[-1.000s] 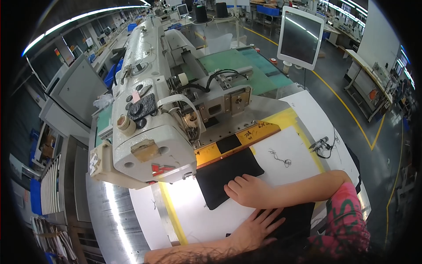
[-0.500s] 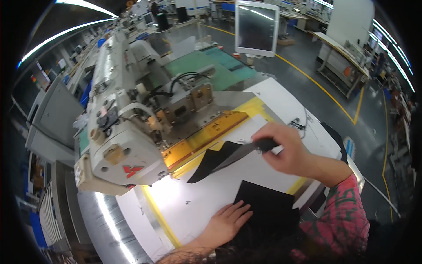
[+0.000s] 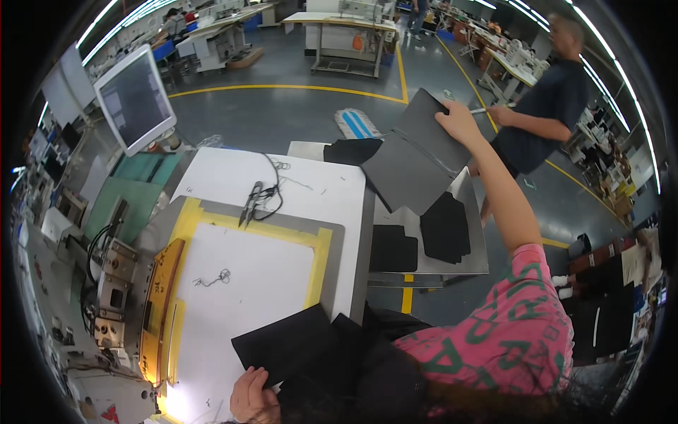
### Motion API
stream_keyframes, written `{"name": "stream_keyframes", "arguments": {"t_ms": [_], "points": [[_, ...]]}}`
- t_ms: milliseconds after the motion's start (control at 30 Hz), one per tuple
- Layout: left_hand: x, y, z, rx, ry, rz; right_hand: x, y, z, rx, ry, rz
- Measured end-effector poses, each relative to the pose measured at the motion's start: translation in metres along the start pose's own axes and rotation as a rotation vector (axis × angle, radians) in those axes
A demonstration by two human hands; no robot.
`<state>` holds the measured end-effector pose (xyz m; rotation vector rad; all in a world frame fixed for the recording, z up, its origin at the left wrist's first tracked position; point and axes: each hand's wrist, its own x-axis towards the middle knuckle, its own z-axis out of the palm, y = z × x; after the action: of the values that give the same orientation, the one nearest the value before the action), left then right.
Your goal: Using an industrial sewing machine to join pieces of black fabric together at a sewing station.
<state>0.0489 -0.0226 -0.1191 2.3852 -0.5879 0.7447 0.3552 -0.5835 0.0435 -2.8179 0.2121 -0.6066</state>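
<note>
Above the side tray, right hand grips a dark, creased fabric panel.

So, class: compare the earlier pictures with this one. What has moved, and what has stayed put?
The right hand has lifted the dark fabric piece off the white table and swung it right, over the metal side tray. The left hand stays at the table's near edge on black fabric.

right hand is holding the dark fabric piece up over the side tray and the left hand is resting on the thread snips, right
Not quite. In the head view the left hand rests on a black fabric piece, not the thread snips. The right hand does hold the dark fabric piece over the side tray.
</note>
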Motion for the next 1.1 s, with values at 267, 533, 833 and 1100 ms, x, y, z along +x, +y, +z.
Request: {"name": "stream_keyframes", "arguments": {"t_ms": [267,533,833,1100], "points": [[-0.063,-0.074,0.025,0.056,0.143,0.081,-0.076,0.134,0.077,0.008,0.313,-0.012],[-0.031,-0.055,0.017,0.022,0.074,0.075,-0.236,0.175,0.163,-0.055,-0.385,0.038],[0.008,0.014,-0.026,0.092,0.056,-0.043,-0.173,0.131,0.161,0.092,-0.107,0.076],[0.043,0.054,-0.064,0.359,0.119,-0.387,-0.091,-0.109,0.081,0.945,0.043,-0.417]]}}
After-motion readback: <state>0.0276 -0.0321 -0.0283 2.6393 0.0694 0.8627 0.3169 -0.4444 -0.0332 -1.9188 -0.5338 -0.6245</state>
